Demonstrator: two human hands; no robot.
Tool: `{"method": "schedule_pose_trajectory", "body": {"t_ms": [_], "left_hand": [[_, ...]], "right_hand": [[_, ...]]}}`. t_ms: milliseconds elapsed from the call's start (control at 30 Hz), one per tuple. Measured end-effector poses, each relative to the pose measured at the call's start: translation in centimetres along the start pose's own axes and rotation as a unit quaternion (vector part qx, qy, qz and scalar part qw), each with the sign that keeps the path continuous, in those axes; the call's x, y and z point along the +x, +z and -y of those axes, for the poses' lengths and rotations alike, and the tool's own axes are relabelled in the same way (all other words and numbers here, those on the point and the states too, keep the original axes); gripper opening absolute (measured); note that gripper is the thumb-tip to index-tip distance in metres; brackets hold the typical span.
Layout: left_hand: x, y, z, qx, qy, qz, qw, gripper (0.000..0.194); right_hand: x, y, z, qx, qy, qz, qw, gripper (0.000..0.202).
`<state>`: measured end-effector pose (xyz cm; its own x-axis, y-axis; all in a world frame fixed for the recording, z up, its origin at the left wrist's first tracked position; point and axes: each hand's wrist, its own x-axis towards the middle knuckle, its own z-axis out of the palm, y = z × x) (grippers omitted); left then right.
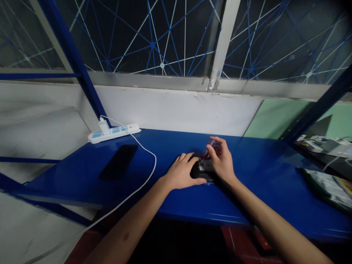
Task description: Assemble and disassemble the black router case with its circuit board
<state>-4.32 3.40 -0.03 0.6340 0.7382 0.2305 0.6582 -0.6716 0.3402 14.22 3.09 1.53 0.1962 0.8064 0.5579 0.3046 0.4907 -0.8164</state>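
Note:
A small black device [204, 173] with a pale label lies on the blue table. My left hand [183, 171] rests at its left side, thumb along the near edge and fingers at the far edge, holding it against the tabletop. Above the device, my right hand [222, 158] grips a screwdriver [209, 147] with a clear and red handle between thumb and fingers. The screwdriver is tilted, and its thin shaft points down to the label area near my left index finger. Whether the tip sits in a screw is too small to tell.
A black phone [118, 161] lies left on the blue table [176, 205]. Behind it a white power strip [115, 132] holds a plugged charger [103, 125], whose white cable [154, 161] curves across the table. A packet [327, 187] lies far right. Blue posts frame both sides.

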Motion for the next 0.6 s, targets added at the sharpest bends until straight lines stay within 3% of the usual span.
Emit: {"method": "schedule_pose_trajectory", "body": {"t_ms": [200,433,600], "left_hand": [[0.08,-0.01,0.03,-0.013,-0.006,0.003,1.0,0.082],[0.02,-0.31,-0.05,-0.029,-0.015,0.011,0.999,0.085],[0.0,-0.32,0.08,-0.033,-0.016,0.014,0.999,0.084]], "right_hand": [[0.28,-0.49,-0.25,-0.003,-0.005,-0.044,0.999,0.025],[-0.05,-0.59,0.36,0.041,0.019,-0.004,0.999,0.027],[0.18,-0.77,-0.05,0.004,0.016,-0.014,1.0,0.028]]}}
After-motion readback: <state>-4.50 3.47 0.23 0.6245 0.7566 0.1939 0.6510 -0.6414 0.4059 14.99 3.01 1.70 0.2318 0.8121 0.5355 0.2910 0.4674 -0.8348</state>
